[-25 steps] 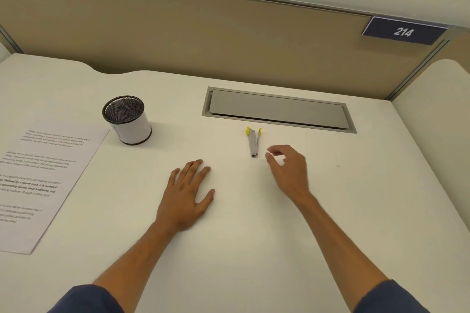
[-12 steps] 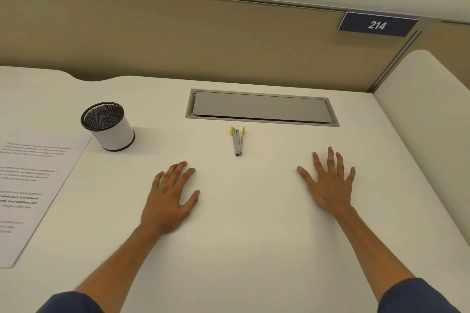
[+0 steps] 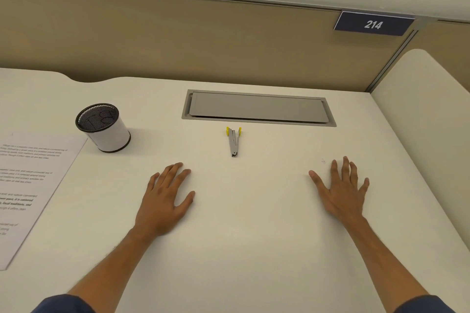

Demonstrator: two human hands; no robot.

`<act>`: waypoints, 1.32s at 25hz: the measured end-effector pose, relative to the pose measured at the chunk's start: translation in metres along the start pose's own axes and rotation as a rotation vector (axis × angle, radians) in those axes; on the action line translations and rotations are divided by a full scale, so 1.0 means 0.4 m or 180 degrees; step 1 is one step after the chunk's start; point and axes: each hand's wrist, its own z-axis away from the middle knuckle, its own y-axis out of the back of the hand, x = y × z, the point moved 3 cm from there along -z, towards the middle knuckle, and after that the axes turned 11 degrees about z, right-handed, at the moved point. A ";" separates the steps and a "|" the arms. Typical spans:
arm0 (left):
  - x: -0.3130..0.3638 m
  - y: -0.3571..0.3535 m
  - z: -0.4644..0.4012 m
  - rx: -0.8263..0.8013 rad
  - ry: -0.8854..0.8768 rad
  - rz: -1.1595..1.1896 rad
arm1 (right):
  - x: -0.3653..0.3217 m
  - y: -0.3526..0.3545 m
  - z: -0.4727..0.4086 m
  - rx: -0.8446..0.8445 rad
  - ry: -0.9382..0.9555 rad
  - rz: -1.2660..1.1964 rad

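A small grey metal tool with two yellow tips (image 3: 234,142), shaped like a staple remover, lies on the white desk (image 3: 249,249) just in front of the grey cable hatch. My left hand (image 3: 165,201) rests flat on the desk, fingers straight, below and left of the tool. My right hand (image 3: 342,192) lies flat with spread fingers, well to the right of the tool. Neither hand holds anything.
A white cup with a black mesh rim (image 3: 103,127) stands at the left. A printed sheet of paper (image 3: 30,185) lies at the left edge. The grey cable hatch (image 3: 258,108) is set into the desk near the beige partition (image 3: 203,38), which carries a "214" sign (image 3: 373,24).
One second ago my right hand was curled close beside the tool; it moved away to the right and flattened on the desk. The left hand stays flat. The tool has not moved.
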 end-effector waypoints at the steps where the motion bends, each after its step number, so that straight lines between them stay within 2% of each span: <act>1: 0.001 0.000 0.000 0.0002 -0.0010 -0.0010 | 0.000 -0.005 0.002 -0.0067 -0.0010 -0.0015; 7: 0.002 0.002 0.001 -0.0007 0.0020 -0.0006 | -0.008 -0.013 -0.021 -0.0134 0.0212 -0.0143; 9: 0.003 0.002 0.000 -0.0014 0.0015 0.0000 | 0.001 -0.007 -0.035 0.0096 0.0292 -0.0257; 11: 0.002 0.002 0.001 -0.0022 0.0014 -0.0006 | 0.015 0.005 -0.057 0.0379 0.0361 -0.0596; 18: 0.001 0.001 0.000 -0.0048 0.0032 -0.0011 | 0.022 0.052 -0.146 0.0200 0.0702 -0.1488; 23: 0.000 0.001 0.000 -0.0062 0.0039 -0.0031 | 0.026 0.064 -0.152 0.0359 0.0694 -0.1581; 33: -0.002 0.001 0.001 -0.0064 0.0057 -0.0035 | 0.033 0.076 -0.164 0.0239 0.0706 -0.1574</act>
